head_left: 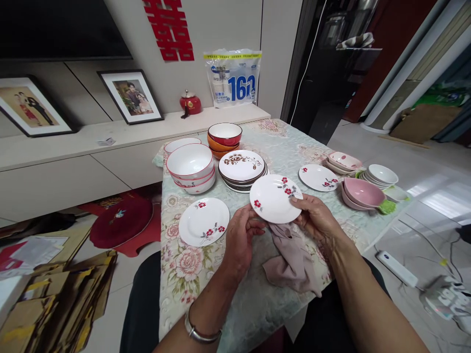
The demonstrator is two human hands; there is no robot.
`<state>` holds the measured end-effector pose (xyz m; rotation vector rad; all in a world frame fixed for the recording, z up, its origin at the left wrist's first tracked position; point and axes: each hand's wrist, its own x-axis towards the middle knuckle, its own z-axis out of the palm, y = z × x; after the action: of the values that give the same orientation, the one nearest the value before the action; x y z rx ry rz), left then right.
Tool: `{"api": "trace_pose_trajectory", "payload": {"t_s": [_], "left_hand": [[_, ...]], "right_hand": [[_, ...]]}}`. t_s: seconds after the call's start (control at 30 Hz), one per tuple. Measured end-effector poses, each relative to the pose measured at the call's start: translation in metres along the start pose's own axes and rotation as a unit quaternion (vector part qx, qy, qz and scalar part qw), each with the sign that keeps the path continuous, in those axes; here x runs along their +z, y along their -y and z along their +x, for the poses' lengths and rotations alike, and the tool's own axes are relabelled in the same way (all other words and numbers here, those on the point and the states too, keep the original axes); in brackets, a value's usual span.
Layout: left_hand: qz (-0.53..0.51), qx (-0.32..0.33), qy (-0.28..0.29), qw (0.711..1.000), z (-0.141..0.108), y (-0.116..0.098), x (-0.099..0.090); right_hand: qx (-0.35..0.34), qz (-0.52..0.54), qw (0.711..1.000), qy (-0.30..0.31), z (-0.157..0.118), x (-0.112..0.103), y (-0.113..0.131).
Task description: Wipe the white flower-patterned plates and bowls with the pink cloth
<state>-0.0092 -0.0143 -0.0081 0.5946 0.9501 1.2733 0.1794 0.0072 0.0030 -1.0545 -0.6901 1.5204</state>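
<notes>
A white plate with red flowers [274, 201] is held up over the near part of the table, tilted a little. My right hand [316, 215] grips its right edge, thumb on top and fingers underneath. My left hand [241, 240] has curled fingers at the plate's left edge, partly hidden behind it. Below the plate a mauve cloth [292, 264] hangs down by my right hand onto the tablecloth; its upper end is hidden. Two similar flowered plates lie flat, a left plate [195, 230] and a right plate [312, 172].
Stacked brown-flowered plates [239, 166], red-rimmed bowls [191, 162] and orange and red bowls [225, 135] stand at the back of the table [187, 294]. Pink dishes [362, 193] and small white bowls [382, 174] sit near the right edge. Folded cardboard [55, 299] lies on the floor.
</notes>
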Motion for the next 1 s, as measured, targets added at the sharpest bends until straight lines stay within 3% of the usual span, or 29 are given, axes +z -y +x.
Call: {"api": "trace_pose_trajectory", "payload": {"t_s": [0.2,0.5,0.77,1.0], "left_hand": [[0.050,-0.044,0.027,0.997,-0.002,0.000,0.000],[0.099,-0.050,0.041,0.993,-0.001,0.003,-0.002],[0.121,-0.047,0.051,0.990,-0.003,0.003,-0.001],[0.133,-0.048,0.054,0.988,-0.002,0.004,-0.001]], "right_hand": [[-0.073,0.072,0.991,-0.087,0.006,-0.001,0.006],[-0.089,0.154,0.965,-0.195,0.009,-0.007,0.013],[-0.087,0.200,0.940,-0.261,0.013,-0.017,0.021],[-0.086,0.215,0.931,-0.283,0.020,-0.024,0.018]]}}
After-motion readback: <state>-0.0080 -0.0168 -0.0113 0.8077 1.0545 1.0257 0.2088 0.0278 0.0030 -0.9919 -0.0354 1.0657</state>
